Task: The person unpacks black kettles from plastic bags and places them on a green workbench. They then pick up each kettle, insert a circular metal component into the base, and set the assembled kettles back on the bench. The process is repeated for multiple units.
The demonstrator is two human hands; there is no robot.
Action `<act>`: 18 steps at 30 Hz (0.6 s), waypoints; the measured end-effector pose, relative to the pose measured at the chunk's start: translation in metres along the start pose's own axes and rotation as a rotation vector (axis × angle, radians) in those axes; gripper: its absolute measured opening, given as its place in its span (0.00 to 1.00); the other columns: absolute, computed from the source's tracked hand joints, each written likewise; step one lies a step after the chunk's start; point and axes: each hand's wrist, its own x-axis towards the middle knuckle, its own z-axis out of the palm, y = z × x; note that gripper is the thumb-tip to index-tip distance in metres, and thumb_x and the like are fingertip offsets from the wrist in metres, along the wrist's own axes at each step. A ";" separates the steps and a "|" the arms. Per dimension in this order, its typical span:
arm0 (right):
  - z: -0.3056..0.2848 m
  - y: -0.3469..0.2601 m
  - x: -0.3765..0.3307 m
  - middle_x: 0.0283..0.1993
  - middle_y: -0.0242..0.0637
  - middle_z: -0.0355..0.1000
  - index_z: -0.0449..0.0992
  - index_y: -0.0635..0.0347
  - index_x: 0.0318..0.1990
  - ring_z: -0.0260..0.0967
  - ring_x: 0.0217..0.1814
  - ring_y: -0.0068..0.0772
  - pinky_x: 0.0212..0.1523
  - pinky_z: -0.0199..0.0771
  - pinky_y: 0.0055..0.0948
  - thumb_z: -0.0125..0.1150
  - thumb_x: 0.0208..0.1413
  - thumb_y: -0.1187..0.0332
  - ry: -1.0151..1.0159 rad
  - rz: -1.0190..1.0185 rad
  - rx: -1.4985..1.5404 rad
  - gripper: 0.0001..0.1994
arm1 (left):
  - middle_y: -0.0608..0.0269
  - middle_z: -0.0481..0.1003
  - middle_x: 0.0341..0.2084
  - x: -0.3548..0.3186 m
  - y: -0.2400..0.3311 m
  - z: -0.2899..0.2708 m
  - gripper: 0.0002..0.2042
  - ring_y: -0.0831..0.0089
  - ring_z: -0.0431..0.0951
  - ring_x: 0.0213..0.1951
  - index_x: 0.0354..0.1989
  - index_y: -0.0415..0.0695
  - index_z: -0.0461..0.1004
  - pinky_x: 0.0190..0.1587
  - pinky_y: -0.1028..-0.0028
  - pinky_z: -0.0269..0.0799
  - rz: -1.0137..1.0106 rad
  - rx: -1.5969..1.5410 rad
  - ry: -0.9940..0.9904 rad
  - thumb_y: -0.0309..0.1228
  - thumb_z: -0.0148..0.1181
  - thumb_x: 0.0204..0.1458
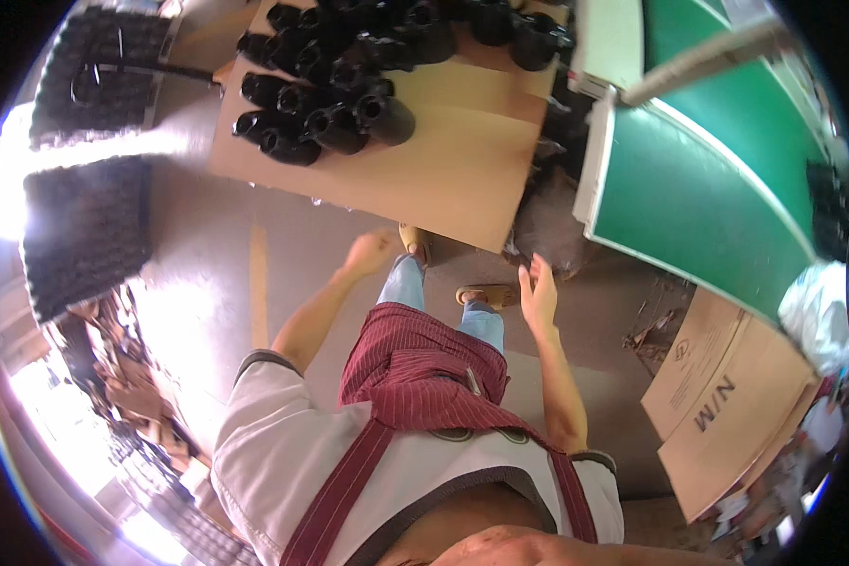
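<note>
My left hand [372, 252] hangs in the air short of the cardboard-topped table; its fingers are blurred and I cannot make out how they are bent. My right hand [539, 294] is raised off the table's near right corner, fingers stretched and apart, with nothing in it. Neither hand visibly touches the table. On the tan cardboard surface [453, 156], glossy black jar-like pieces [385, 118] with round open necks lie in rows toward the far left. Below my arms show a dark red striped apron [424, 368] and yellow shoes [489, 295] on the floor.
Green-topped benches [693, 203] with pale edges stand at right. Flattened cardboard boxes [726, 406] and a white plastic bag [818, 316] are at lower right. Dark stacked racks [90, 231] line the left. A dark sack [552, 222] sits beside the table. A yellow stripe [258, 283] marks the floor.
</note>
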 end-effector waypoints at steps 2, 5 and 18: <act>0.016 -0.073 0.060 0.59 0.51 0.71 0.67 0.62 0.63 0.71 0.58 0.50 0.58 0.70 0.42 0.57 0.66 0.57 -0.063 -0.193 -0.020 0.24 | 0.56 0.83 0.34 0.013 -0.041 -0.047 0.17 0.59 0.83 0.38 0.55 0.46 0.76 0.41 0.64 0.77 -0.063 -0.106 0.307 0.34 0.60 0.57; 0.083 -0.169 0.158 0.63 0.53 0.66 0.65 0.60 0.64 0.65 0.64 0.56 0.61 0.68 0.47 0.59 0.64 0.57 -0.089 -0.510 -0.172 0.26 | 0.55 0.79 0.38 0.047 -0.089 -0.128 0.18 0.60 0.80 0.38 0.56 0.42 0.73 0.43 0.63 0.75 0.110 -0.246 0.752 0.32 0.61 0.58; 0.282 -0.289 0.356 0.66 0.67 0.55 0.29 0.32 0.78 0.52 0.71 0.68 0.74 0.44 0.64 0.84 0.32 0.66 -0.345 -0.790 -0.952 0.71 | 0.30 0.52 0.68 0.172 -0.103 -0.250 0.66 0.37 0.68 0.58 0.72 0.29 0.44 0.62 0.50 0.62 -0.159 0.179 0.743 0.65 0.73 0.35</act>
